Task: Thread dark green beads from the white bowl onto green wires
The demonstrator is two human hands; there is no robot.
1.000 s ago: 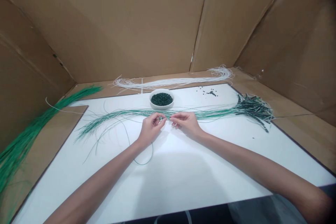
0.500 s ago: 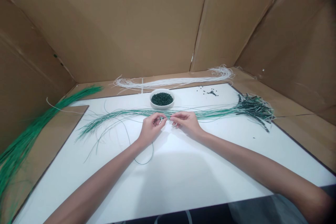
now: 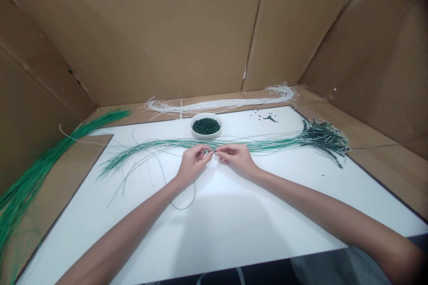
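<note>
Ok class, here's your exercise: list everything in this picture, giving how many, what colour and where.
bowl: one, white, near the board's far edge
beads: many, dark green, in the bowl
loose beads: a small scatter, dark, far right of the board
cords: one looped bundle, white, beyond the board
green strands: many, green, across the board
beaded strand ends: one cluster, dark green and white, at the board's right
green bundle: one, green, far left
board: one, white, under most items
cardboard walls: several panels, brown, behind and beside
left hand: one, pinching the green strands, centre
right hand: one, pinching beside the left hand
</note>
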